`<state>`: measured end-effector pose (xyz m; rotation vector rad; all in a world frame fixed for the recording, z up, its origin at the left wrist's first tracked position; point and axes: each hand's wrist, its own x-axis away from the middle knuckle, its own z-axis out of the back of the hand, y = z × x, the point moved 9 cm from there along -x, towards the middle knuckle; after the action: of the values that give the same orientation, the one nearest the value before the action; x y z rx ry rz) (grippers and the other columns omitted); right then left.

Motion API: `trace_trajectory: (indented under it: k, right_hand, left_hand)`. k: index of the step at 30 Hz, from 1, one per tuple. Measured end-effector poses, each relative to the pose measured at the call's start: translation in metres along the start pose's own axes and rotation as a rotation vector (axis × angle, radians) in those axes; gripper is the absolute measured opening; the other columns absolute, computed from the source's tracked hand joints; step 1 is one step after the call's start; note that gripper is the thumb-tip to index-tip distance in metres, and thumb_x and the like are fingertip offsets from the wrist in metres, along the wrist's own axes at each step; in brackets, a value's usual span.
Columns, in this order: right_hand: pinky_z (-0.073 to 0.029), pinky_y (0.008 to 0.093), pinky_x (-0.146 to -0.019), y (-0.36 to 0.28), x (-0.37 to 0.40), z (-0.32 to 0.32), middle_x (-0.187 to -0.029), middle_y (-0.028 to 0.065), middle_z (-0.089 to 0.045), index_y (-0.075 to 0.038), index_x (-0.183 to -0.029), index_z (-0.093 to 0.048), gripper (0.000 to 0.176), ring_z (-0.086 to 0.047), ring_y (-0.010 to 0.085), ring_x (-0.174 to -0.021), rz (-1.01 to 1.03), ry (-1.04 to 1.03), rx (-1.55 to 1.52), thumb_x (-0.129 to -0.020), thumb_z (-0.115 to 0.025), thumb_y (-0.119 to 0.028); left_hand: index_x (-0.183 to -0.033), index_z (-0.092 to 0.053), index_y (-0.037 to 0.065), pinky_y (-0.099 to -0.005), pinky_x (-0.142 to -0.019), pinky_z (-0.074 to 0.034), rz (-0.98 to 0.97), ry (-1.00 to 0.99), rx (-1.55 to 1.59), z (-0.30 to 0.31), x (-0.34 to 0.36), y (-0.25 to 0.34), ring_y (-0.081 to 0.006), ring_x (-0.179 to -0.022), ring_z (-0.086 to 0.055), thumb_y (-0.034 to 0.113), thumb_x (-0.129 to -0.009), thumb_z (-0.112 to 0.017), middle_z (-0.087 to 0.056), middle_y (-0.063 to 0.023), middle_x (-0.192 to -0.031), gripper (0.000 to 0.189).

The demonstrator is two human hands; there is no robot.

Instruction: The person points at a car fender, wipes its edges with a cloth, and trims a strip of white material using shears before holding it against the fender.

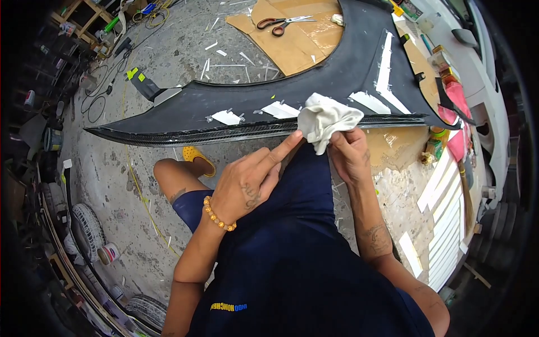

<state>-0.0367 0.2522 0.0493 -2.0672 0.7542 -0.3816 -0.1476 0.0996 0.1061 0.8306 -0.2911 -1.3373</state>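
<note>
A crumpled white cloth [328, 121] is pinched in the fingers of my right hand [352, 154], in front of the car fender's near edge. My left hand [251, 181] wears a beaded bracelet. Its index finger points at the cloth's left side and seems to touch it, while the other fingers are partly curled with nothing visible in them. Beyond both hands lies a black car fender [224, 96], curved around a wheel arch. White strips [281, 109] are stuck on it, and a dark ribbed edge [196, 136] runs along its near side. The cloth hides part of that edge.
Scissors [281, 23] rest on brown cardboard [311, 50] beyond the arch. White scraps litter the concrete floor [135, 224]. At right are long white strips [449, 236], a pink cloth [457, 104] and a white car body panel [491, 146]. A tyre [87, 230] stands at left.
</note>
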Motion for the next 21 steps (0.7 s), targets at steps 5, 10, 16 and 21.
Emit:
trace_trajectory:
  k: [5, 10, 16, 21]
  right_hand:
    - [-0.052, 0.0266, -0.088, 0.0, 0.001, -0.014, -0.108, 0.0087, -0.071, 0.006, -0.118, -0.065, 0.032, -0.066, 0.0124, -0.097, -0.159, -0.09, 0.335, -0.089, -0.073, -0.006]
    - [-0.053, 0.0245, -0.082, 0.004, 0.001, -0.027, -0.102, 0.007, -0.072, 0.006, -0.113, -0.069, 0.029, -0.066, 0.0096, -0.09, -0.272, -0.129, 0.366, -0.088, -0.074, -0.006]
    - [-0.048, 0.0211, -0.072, 0.014, 0.011, -0.018, -0.092, 0.0043, -0.073, 0.002, -0.105, -0.072, 0.024, -0.063, 0.0065, -0.082, -0.381, -0.125, 0.551, -0.086, -0.075, -0.013]
    - [-0.051, 0.0287, -0.086, 0.016, 0.01, -0.028, -0.109, 0.0116, -0.07, 0.005, -0.117, -0.064, 0.033, -0.066, 0.0155, -0.096, -0.282, -0.105, 0.338, -0.089, -0.071, -0.011]
  left_hand:
    - [-0.148, -0.047, 0.029, -0.0389, -0.058, -0.05, -0.059, -0.121, -0.168, -0.005, -0.004, 0.008, -0.027, -0.061, -0.056, 0.0, -0.084, -0.063, -0.048, -0.0078, -0.073, 0.072]
    - [-0.144, -0.05, 0.039, -0.0386, -0.061, -0.05, -0.117, -0.182, -0.337, -0.002, 0.0, 0.002, -0.0252, -0.067, -0.057, 0.003, -0.084, -0.061, -0.048, -0.007, -0.078, 0.071]
    - [-0.141, -0.05, 0.047, -0.0357, -0.064, -0.047, -0.193, -0.249, -0.436, 0.006, -0.001, 0.008, -0.0224, -0.066, -0.055, 0.006, -0.087, -0.057, -0.049, -0.0055, -0.084, 0.068]
    - [-0.141, -0.047, 0.049, -0.0346, -0.072, -0.046, -0.251, -0.175, -0.477, 0.006, 0.002, 0.002, -0.0211, -0.085, -0.059, 0.01, -0.087, -0.054, -0.053, -0.0043, -0.099, 0.066]
